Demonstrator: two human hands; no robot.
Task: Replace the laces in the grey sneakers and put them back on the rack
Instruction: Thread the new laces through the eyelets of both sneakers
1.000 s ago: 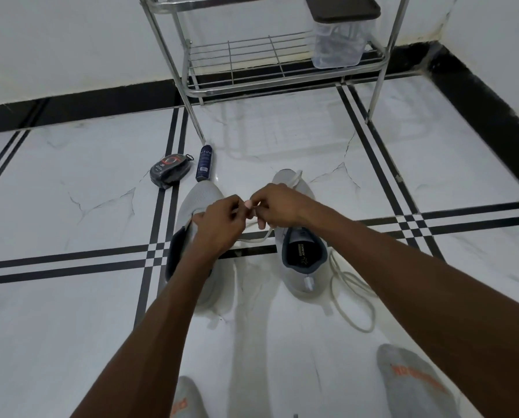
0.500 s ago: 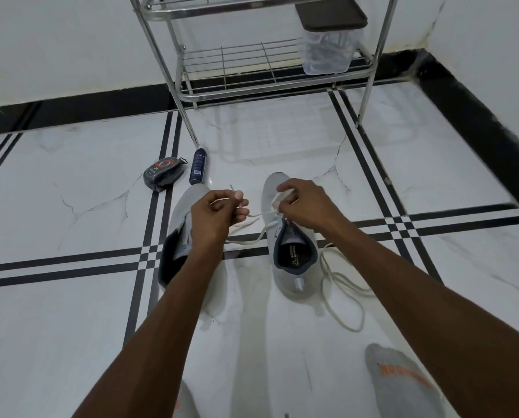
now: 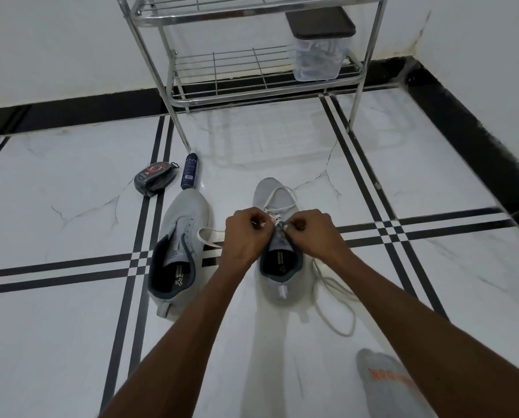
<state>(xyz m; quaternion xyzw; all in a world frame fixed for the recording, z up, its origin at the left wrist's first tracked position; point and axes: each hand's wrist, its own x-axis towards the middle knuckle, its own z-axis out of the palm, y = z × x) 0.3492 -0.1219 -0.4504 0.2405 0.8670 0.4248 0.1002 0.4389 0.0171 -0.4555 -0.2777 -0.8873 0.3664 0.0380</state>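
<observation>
**Lacing the right-hand sneaker, rack waiting behind**

Nearest us, a foot in a grey sock [image 3: 387, 387] rests on the floor [image 3: 56, 342] toward its near right part. Just beyond, a loose lace [image 3: 336, 300] lies in loops on the tiles, touching the right side of the right sneaker [image 3: 279, 267].

Both our hands meet over that shoe's eyelets. The left hand [image 3: 246, 233] has its fingers curled and pinched on the white lace [image 3: 277, 200], and the right hand [image 3: 312, 233] pinches it too, fingertips almost touching the left's. A loop of that lace arches over the toe, and a flat strand trails left toward the left sneaker [image 3: 179, 248], which shows no lace in its eyelets.

Both shoes lie with their long axes running near to far, heels toward us, toes pointing at the rack [image 3: 173, 95] by the far wall. The left one's toe leans a little to the right.

We judge the main risks as these: a lace end could slip from the pinch and pull back out of an eyelet, or the trailing strand could snag on the other shoe as we draw it tight. The loose lace on the floor could also catch under the foot.

Farther on, a dark pouch [image 3: 155, 179] and a dark spray can [image 3: 189, 175] lie near the rack's front left leg; a lidded container [image 3: 318, 58] sits on its lower shelf.
</observation>
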